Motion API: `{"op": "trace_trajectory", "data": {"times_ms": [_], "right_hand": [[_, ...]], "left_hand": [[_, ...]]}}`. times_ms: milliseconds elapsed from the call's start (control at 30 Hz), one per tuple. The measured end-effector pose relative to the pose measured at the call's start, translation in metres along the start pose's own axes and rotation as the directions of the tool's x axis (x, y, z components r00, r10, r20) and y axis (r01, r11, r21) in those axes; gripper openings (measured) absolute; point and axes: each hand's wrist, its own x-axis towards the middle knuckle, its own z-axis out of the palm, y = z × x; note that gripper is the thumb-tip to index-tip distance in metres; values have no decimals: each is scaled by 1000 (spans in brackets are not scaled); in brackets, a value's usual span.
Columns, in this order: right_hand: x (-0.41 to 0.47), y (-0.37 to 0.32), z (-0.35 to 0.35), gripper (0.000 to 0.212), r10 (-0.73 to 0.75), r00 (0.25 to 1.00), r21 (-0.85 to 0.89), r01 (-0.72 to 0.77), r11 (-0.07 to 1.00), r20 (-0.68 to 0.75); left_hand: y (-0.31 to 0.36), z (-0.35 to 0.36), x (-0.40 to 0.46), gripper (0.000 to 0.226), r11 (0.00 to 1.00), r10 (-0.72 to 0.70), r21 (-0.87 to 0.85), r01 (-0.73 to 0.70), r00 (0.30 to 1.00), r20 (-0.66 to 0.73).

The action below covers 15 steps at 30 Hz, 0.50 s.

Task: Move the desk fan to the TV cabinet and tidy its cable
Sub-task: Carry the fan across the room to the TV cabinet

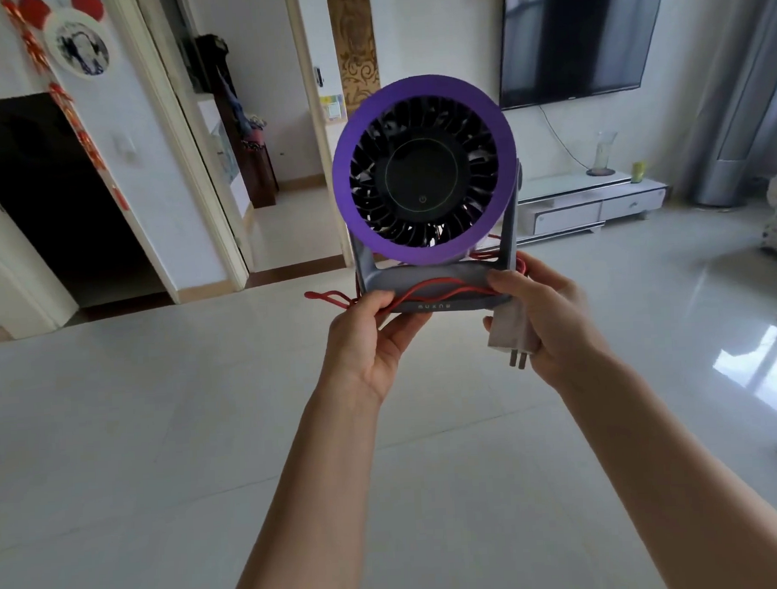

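Floor point(161, 437): bare tile is seen between the viewer and the TV cabinet point(592, 201).
Cabinet top: open surface is left at its near end; a glass vase point(602, 153) and a green cup point(638, 171) are stood toward the far end.
Right flank: a tower air conditioner point(736, 145) is stood just beside the cabinet.
Above: a wall-mounted television point(580, 36) is hung over it.

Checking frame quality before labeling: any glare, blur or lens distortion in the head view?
Head view: daylight glare on the glossy floor at right; wide-angle bending of the door frames at left; fan, red cable and both hands, left and right, reasonably sharp; TV cabinet slightly soft.
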Motion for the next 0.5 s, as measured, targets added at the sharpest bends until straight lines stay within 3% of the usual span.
{"op": "trace_trajectory", "data": {"times_ms": [500], "right_hand": [[299, -9, -1, 44, 4, 996, -60, 2, 998, 88]], "left_hand": [[-6, 91, 270, 14, 998, 25, -57, -28, 999, -42]]}}
